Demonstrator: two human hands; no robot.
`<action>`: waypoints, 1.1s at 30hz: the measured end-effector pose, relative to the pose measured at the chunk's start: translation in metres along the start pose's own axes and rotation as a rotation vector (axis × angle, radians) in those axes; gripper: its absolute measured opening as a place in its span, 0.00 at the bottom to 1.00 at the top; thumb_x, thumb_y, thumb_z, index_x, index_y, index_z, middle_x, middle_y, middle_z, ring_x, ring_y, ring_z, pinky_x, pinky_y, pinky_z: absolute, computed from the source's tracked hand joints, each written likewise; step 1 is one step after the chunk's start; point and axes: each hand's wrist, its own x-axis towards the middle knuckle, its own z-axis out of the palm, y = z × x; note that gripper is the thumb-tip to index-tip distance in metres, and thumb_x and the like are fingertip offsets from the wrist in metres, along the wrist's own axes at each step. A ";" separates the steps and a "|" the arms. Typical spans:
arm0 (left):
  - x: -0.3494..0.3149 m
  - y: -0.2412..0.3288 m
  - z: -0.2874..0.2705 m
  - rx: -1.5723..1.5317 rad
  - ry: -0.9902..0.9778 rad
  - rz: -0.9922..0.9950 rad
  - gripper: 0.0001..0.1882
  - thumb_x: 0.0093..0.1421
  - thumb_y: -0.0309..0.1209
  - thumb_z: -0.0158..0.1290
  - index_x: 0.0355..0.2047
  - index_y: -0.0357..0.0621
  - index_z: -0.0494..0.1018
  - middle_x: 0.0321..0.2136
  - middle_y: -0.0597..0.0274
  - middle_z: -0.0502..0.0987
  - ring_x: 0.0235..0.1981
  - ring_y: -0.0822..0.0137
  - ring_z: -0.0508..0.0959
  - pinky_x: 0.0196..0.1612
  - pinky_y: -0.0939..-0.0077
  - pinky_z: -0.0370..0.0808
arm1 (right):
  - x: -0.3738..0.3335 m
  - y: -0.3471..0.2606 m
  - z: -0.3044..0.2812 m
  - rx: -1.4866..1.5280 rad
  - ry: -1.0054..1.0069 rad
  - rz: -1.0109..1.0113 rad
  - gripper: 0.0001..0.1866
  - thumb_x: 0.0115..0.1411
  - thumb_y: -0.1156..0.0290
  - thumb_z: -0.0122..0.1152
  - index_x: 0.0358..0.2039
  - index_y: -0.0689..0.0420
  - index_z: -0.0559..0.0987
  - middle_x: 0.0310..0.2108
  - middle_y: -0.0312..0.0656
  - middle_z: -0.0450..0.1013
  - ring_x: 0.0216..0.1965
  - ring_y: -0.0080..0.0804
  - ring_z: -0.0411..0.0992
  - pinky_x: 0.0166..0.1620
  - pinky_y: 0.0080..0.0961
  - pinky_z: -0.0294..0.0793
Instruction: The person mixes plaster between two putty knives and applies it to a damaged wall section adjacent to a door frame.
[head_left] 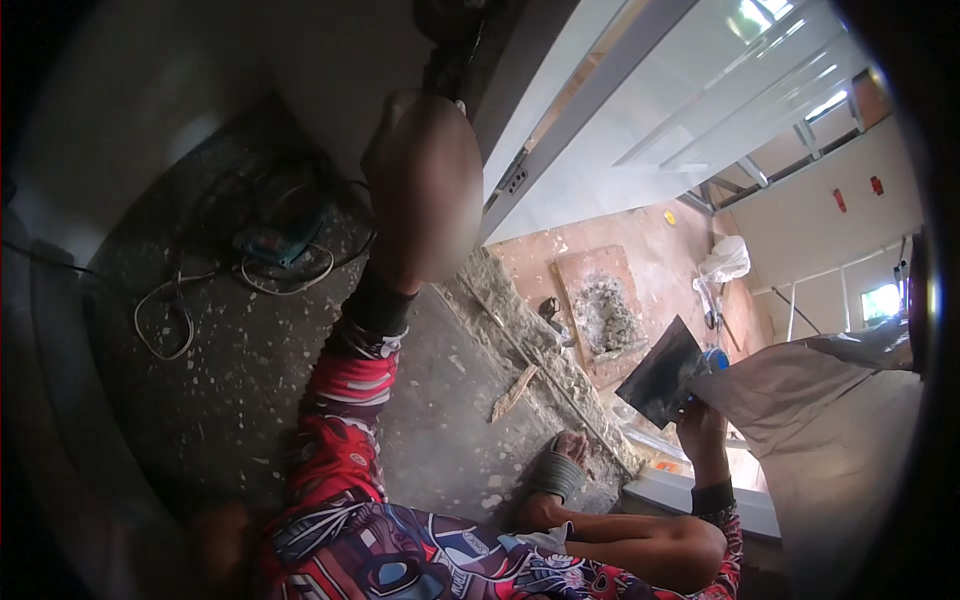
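My left arm in a patterned red sleeve reaches forward and up to the edge of a white door frame (530,80). My left hand (400,200) is smeared over, so its fingers and anything in them are hidden. Low on the right, my right hand (703,432) is closed on the near edge of a black, flat, rectangular trowel (664,376), which is tilted. A small round blue thing (716,358) shows just behind the blade; whether it belongs to the trowel is unclear. Beneath, my sandalled foot (560,470) rests by a rough, broken threshold strip (530,345).
A white panelled door (660,120) stands beyond the frame. Past the threshold, a board (570,275) bears a heap of grey mortar (608,310). A white sack (724,260) lies farther back. Left, a teal power tool (285,240) and its white cord (180,350) lie on the paint-spattered floor.
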 end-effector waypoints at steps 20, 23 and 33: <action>-0.015 0.017 -0.015 0.084 0.022 0.049 0.06 0.59 0.17 0.54 0.37 0.31 0.72 0.31 0.49 0.73 0.28 0.52 0.76 0.27 0.64 0.72 | 0.052 0.038 -0.065 -0.292 -0.006 -0.066 0.15 0.68 0.69 0.43 0.51 0.59 0.72 0.47 0.45 0.70 0.47 0.35 0.68 0.48 0.32 0.68; -0.007 0.019 -0.013 0.013 0.018 0.009 0.04 0.59 0.18 0.55 0.35 0.33 0.72 0.30 0.51 0.73 0.26 0.54 0.76 0.26 0.65 0.72 | 0.053 0.040 -0.065 -0.323 0.002 -0.068 0.16 0.68 0.68 0.42 0.51 0.58 0.72 0.48 0.45 0.70 0.48 0.35 0.67 0.49 0.33 0.67; 0.021 0.004 -0.001 0.031 -0.024 0.046 0.03 0.58 0.22 0.55 0.31 0.36 0.71 0.27 0.53 0.71 0.23 0.54 0.74 0.23 0.64 0.70 | 0.056 0.047 -0.071 -0.514 0.046 -0.098 0.18 0.69 0.63 0.41 0.53 0.57 0.72 0.52 0.45 0.69 0.53 0.37 0.65 0.54 0.36 0.64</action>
